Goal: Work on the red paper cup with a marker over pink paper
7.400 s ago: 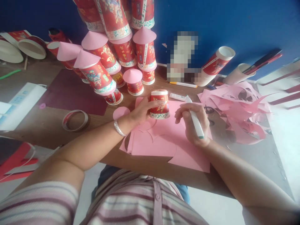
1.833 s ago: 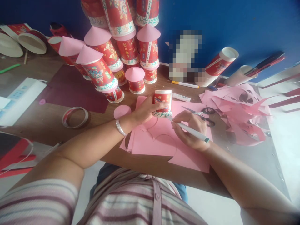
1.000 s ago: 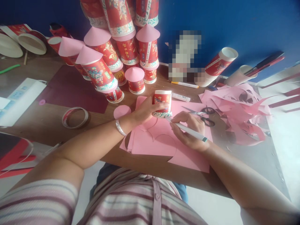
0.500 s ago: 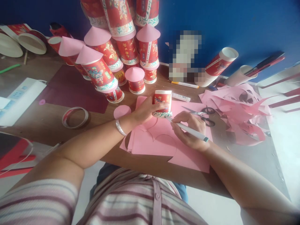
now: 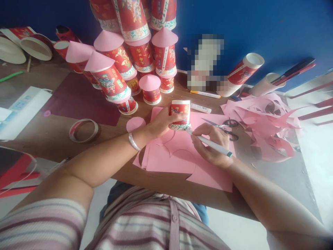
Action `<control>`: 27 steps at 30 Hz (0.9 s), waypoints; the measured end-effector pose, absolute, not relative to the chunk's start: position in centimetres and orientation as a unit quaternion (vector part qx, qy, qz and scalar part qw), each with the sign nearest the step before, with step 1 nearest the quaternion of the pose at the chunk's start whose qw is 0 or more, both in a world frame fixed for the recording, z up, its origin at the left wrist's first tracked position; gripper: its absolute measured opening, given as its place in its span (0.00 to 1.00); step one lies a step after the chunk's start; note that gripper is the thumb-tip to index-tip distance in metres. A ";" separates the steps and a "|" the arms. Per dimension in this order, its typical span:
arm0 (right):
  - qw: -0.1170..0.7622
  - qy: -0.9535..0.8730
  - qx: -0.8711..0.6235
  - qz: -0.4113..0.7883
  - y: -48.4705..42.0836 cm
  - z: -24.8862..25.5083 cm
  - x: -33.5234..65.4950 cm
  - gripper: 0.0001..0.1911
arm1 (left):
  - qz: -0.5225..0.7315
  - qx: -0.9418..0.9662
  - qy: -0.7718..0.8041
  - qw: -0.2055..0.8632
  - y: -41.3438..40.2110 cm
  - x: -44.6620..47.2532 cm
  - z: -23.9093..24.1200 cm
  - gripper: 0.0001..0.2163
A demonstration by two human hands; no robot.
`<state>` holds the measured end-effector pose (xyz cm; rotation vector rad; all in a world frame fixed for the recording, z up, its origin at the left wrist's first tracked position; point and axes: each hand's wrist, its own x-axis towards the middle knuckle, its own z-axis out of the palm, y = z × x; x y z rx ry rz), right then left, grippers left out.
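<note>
My left hand (image 5: 162, 123) is closed around a red paper cup (image 5: 180, 108) with a white band at its lower end, where green squiggles are drawn. My right hand (image 5: 213, 144) grips a white marker pen (image 5: 212, 144) with a dark green end. Its tip is at the cup's white band, touching or very close. Beneath both hands lie sheets of pink paper (image 5: 166, 161) marked with round outlines. Black-handled scissors (image 5: 229, 126) rest just beyond my right hand, and a glue stick (image 5: 201, 108) lies behind the cup.
Red cups with pink paper cones (image 5: 150, 83) stand stacked at the back. Pink paper scraps (image 5: 273, 121) heap up on the right, near a tube holding pens (image 5: 270, 81). A tape roll (image 5: 83, 130) and a pink disc (image 5: 135, 124) lie left. A blue wall (image 5: 249, 24) rises behind.
The marker and my right hand have shifted slightly to the right along the cup's white band. More green line shows near the tip. My left hand holds the cup almost unmoved.
</note>
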<state>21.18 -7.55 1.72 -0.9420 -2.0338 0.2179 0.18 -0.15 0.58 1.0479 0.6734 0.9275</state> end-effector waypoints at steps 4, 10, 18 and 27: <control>0.431 -0.810 -0.386 0.094 -7.7 1.7 21.4 0.09 | 0.416 0.462 0.297 0.725 -0.2 0.1 0.7 0.24; 0.436 -0.816 -0.363 0.110 -7.9 2.0 21.6 0.09 | 0.417 0.445 0.281 0.741 -0.1 0.2 0.4 0.23; 0.449 -0.801 -0.384 0.095 -7.7 1.5 21.7 0.08 | 0.416 0.502 0.296 0.698 0.0 -0.4 0.9 0.20; 0.449 -0.812 -0.350 0.128 -7.7 1.5 21.7 0.07 | 0.414 0.491 0.241 0.727 0.3 -0.3 -0.1 0.19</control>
